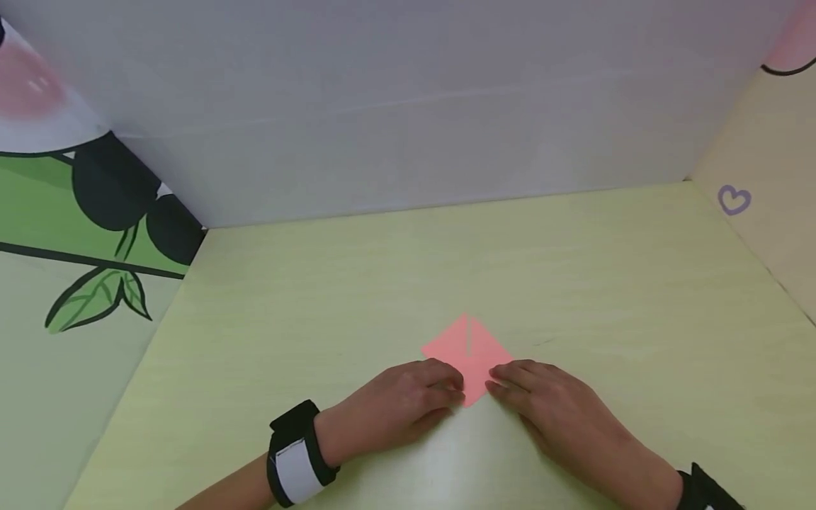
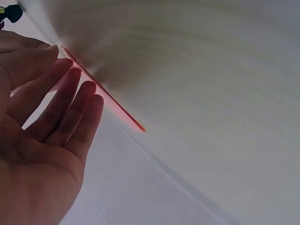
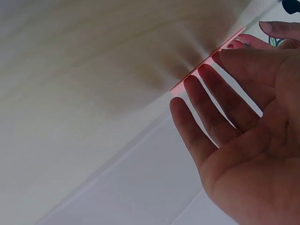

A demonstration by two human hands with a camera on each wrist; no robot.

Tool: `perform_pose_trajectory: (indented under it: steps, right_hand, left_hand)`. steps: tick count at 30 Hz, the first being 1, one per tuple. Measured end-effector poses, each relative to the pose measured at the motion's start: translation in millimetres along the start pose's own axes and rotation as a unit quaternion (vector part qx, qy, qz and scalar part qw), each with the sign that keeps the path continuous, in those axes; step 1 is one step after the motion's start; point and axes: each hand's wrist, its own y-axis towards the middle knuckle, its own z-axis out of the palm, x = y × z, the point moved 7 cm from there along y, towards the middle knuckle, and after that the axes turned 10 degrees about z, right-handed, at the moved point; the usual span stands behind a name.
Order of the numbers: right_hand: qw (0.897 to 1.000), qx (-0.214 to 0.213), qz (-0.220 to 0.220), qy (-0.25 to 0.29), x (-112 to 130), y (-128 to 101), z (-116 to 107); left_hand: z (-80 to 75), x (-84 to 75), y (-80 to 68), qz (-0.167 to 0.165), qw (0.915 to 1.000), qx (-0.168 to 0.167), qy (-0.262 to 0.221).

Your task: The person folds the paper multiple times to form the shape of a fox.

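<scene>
Where the pale yellow-green wooden desk [image 1: 637, 297] runs toward its near edge, a small pink folded paper square [image 1: 468, 350] lies flat, turned like a diamond, roughly midway between the left and right edges. A straight crease runs from its far corner toward its middle. The left hand [image 1: 401, 407] rests palm down on the desk with its fingers nearly straight, the fingertips [image 1: 454, 386] pressing the paper's near-left edge. The right hand [image 1: 548, 404] mirrors it, fingertips [image 1: 500, 382] flat on the near-right edge. Neither grip curls round the paper; both stay flat and open, almost meeting at the near corner.
</scene>
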Motion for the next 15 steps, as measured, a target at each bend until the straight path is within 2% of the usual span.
perform_pose_trajectory:
  steps: [4,9,15]
  right_hand:
    - [1.000,0.001,-0.003,-0.007,1,1,1]
    - [1.000,0.010,-0.008,-0.012,2,3,2]
    - [0.999,0.031,0.001,-0.027,6,2,3]
  left_hand:
    - [1.8,0.8,-4.2,0.014,0.9994,0.023,0.021]
    - [2.3,3.5,-12.0,0.002,0.9978,0.043,0.051]
    - [3.0,4.5,-13.5,-0.002,0.9983,0.044,0.038]
